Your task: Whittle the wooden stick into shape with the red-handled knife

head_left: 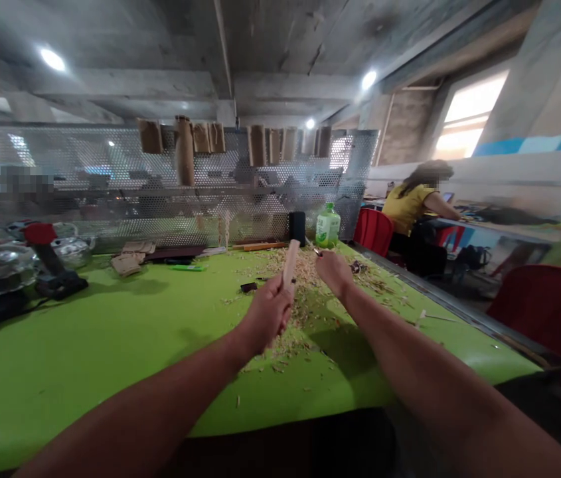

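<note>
The left hand is clenching a pale wooden stick above wood shavings on the green table, while the right hand is pinching a small carving blade, risking a cut if it slips toward the left fingers.

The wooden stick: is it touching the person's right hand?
Apart. The head view shows the wooden stick gripped in the left hand, with a plain gap between it and the right hand, where wood shavings show through.
</note>
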`<control>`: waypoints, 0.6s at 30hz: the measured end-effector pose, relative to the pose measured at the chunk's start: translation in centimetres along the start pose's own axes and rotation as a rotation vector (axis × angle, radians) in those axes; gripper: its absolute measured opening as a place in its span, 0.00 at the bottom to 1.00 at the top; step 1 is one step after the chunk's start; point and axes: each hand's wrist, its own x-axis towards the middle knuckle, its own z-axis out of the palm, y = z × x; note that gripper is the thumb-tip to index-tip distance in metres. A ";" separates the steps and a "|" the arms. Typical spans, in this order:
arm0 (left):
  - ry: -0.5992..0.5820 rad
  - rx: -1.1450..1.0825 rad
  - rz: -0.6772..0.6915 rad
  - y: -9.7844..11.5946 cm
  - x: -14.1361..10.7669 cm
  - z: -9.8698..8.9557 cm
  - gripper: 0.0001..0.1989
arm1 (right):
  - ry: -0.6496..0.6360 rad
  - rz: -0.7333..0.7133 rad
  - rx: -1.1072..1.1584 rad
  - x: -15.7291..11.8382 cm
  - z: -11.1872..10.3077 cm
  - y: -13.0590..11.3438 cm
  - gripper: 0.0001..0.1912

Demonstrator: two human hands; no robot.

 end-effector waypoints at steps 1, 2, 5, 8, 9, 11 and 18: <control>0.046 -0.008 -0.014 -0.1 0.5 -0.5 0.07 | 0.022 0.007 0.024 -0.1 0.0 -0.3 0.21; 0.085 -0.013 -0.030 -0.1 1.0 -1.1 0.06 | 0.038 -0.010 0.041 -0.3 0.1 -0.8 0.21; 0.139 -0.035 -0.076 -0.3 2.1 -2.2 0.06 | 0.031 -0.122 0.035 -1.9 0.7 -2.7 0.19; 0.148 -0.078 -0.084 -0.4 2.5 -2.3 0.06 | 0.021 -0.282 -0.021 -3.6 1.2 -4.2 0.18; 0.139 -0.090 -0.075 -0.4 2.5 -2.3 0.06 | 0.014 -0.326 -0.044 -4.0 1.3 -4.5 0.17; 0.113 -0.106 -0.050 -0.5 2.6 -2.3 0.06 | -0.007 -0.386 -0.089 -4.7 1.4 -4.8 0.17; 0.138 -0.062 -0.075 -0.4 2.6 -2.4 0.03 | 0.011 -0.451 -0.163 -5.0 1.3 -5.1 0.18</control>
